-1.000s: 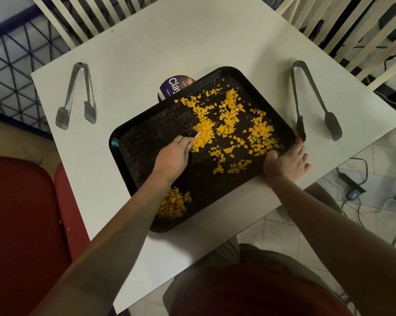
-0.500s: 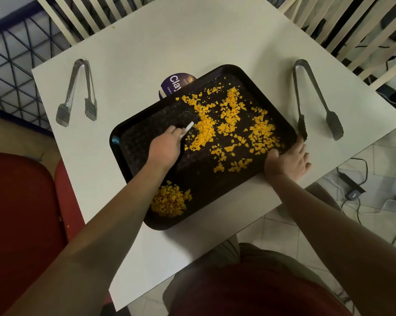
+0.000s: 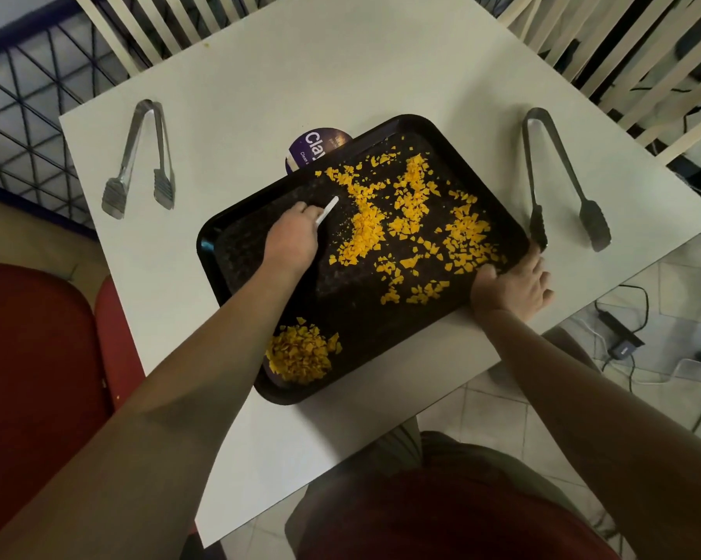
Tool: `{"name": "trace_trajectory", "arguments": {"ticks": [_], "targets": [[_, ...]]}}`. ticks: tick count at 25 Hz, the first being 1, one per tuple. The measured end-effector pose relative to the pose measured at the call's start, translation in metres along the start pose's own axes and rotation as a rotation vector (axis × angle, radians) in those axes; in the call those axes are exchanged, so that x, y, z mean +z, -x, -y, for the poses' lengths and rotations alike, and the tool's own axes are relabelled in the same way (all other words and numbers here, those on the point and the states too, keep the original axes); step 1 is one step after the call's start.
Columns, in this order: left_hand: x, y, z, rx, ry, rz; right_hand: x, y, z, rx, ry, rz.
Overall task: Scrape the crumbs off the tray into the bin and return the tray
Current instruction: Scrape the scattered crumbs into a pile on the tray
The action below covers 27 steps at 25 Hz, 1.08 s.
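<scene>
Tray (image 3: 260, 398), black and rectangular, lies on a white table (image 3: 381, 66) near the centre of the frame, and it is the surface being cleared. Its long axis runs diagonally, from the lower left of the frame up to the upper right, with one short end pointing toward the person at the bottom. The left hand (image 3: 290, 242) grips a thin white scraper (image 3: 327, 210), fingers curled round its handle, blade tip aimed to the upper right. Over the last second this hand has lifted back from the main scatter of orange crumbs (image 3: 413, 220) toward the upper left part of the tray, so the blade now sits just beside the crumbs rather than in them. That reads as a reset between strokes. A gathered pile (image 3: 300, 353) already sits in the tray's near corner, at lower centre of the frame, while most crumbs remain spread across the right half, so the scraping looks less than half done. No bin is visible. The right hand (image 3: 514, 286) holds the tray's right edge, thumb hooked over the rim and fingers spread on the table, in the same place as before. Two pairs of metal tongs lie on the table, one (image 3: 138, 159) at upper left and one (image 3: 562, 179) at right. A purple round label (image 3: 312, 149) peeks from under the tray's far edge.
</scene>
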<state>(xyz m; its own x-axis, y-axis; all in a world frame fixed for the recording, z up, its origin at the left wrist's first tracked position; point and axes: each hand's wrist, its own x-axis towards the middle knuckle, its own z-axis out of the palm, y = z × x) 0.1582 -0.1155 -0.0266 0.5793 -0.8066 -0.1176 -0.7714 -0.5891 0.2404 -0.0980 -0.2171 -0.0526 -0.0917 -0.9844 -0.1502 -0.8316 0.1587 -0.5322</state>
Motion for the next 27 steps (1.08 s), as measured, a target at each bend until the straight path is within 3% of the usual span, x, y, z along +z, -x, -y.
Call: {"name": "trace_trajectory", "arguments": {"ticks": [7, 12, 15, 22, 27], "targets": [[-0.001, 0.026, -0.009, 0.228, -0.037, 0.085, 0.0, 0.0, -0.001, -0.002, 0.002, -0.009], [-0.008, -0.005, 0.006, -0.008, -0.025, -0.105, 0.001, 0.0, 0.0, 0.0, 0.007, -0.012], [-0.005, -0.019, 0.009, -0.029, -0.055, -0.065, 0.001, -0.001, -0.001, 0.002, 0.01, -0.004], [-0.002, -0.011, 0.002, 0.241, -0.068, 0.045, 0.001, -0.001, -0.001, 0.003, 0.01, 0.0], [-0.004, -0.024, 0.015, -0.061, -0.083, -0.108, 0.003, -0.002, -0.002, -0.004, 0.014, -0.004]]}}
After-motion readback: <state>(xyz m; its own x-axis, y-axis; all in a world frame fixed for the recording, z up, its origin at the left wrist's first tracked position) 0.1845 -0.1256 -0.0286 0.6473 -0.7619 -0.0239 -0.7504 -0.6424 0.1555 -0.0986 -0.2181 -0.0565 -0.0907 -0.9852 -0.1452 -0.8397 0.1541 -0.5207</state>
